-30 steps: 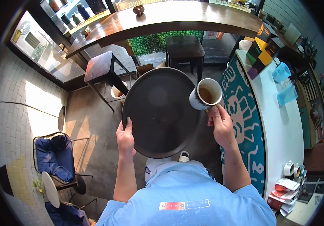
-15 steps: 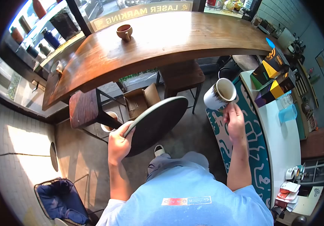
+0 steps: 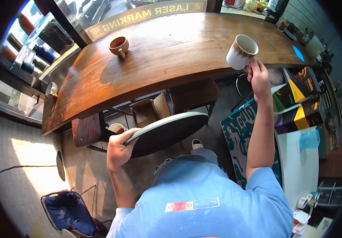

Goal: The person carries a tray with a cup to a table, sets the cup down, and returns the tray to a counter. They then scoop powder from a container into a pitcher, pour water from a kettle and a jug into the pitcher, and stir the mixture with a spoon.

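The right hand [image 3: 260, 81] holds a white mug [image 3: 240, 55]; the left [image 3: 119, 152] grips a tray [image 3: 167, 133].

Okay so there's navy fabric [image 3: 69, 212] bunched up in a chair [image 3: 44, 201] near the white brick wall [image 3: 6, 144] — LASER MARKING reads backwards on the window strip [image 3: 143, 16] — plus a blue plastic tub [image 3: 309, 140] on the white surface [image 3: 296, 162], near some black-and-yellow boxes [image 3: 307, 113].

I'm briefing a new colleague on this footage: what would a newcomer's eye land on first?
Probably the white mug with the brown-streaked rim, raised in the right hand and seen against the wooden counter. Next, the round dark tray, tilted in the left hand near the centre. A brown cup stands on the counter's left part.
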Tool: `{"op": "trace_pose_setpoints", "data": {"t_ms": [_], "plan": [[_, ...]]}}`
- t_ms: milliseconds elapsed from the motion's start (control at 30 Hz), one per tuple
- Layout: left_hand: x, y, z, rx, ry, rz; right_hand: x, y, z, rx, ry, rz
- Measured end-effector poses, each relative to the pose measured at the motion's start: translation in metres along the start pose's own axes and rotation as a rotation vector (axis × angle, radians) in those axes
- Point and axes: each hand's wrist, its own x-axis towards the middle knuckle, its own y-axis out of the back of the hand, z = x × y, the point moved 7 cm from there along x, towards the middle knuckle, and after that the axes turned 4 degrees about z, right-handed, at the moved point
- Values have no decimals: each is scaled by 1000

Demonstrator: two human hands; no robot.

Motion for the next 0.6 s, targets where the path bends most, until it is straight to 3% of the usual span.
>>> {"op": "trace_pose_setpoints", "data": {"t_ms": [233,600], "plan": [[27,-35,25,23,49,113,110,-12,33,-19,21,-107],[47,-92,47,64,175,163,194,-34,66,-5,1,-213]]}}
